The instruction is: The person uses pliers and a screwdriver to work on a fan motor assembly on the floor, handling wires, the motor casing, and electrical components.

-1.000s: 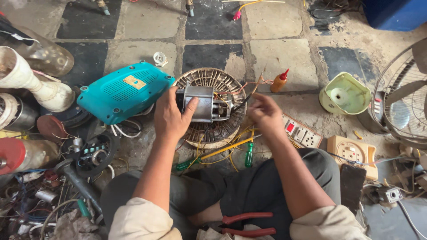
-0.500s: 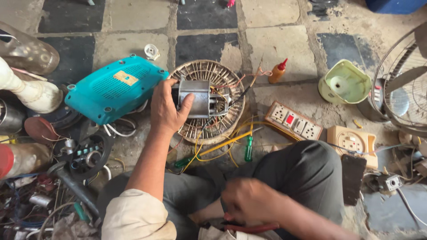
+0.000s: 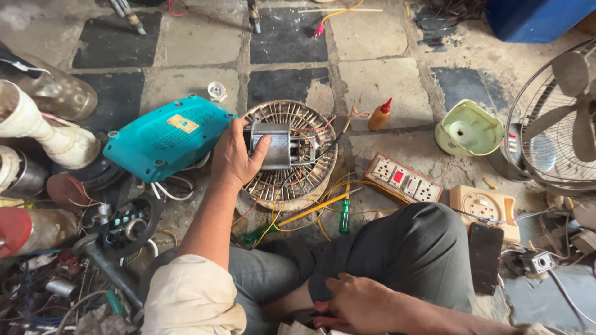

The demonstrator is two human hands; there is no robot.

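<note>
A grey metal motor (image 3: 277,145), boxy with a dull sheen, sits on a round wire fan guard (image 3: 290,153) of rusty radial ribs, laid flat on the checkered stone floor (image 3: 372,74). The left hand (image 3: 237,155) wraps the motor's left end, thumb over the top and fingers curled around it in a firm clasp, forearm stretched forward from a pale rolled sleeve. Thin red, black and yellow wires (image 3: 323,139) spill from the motor across the guard. Just left lies a teal plastic housing (image 3: 166,136), smooth with fine vent slits. The right hand (image 3: 357,304) is low by the lap, palm down, fingers closed on red-handled pliers (image 3: 323,308) (mostly hidden). A green screwdriver (image 3: 344,217) lies near the knee.
</note>
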